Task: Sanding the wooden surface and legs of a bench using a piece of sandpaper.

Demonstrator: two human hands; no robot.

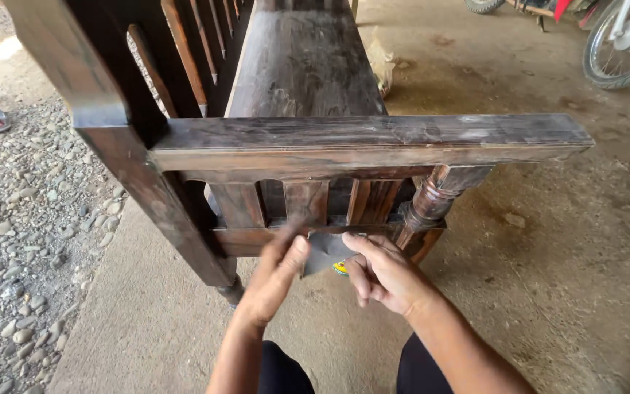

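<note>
Head view — left hand [275, 273] and right hand [384, 273] both pinch a grey sheet [324, 252] beside the dark wooden bench [300, 66].

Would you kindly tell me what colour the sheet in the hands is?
Grey, seen in the head view: sheet.

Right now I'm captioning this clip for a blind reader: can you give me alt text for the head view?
Two bare hands, left hand and right hand, hold a grey sheet against the lower side rail of a dark wooden bench. The bench stands on a concrete floor, with gravel to the left and a bicycle wheel at top right.
</note>
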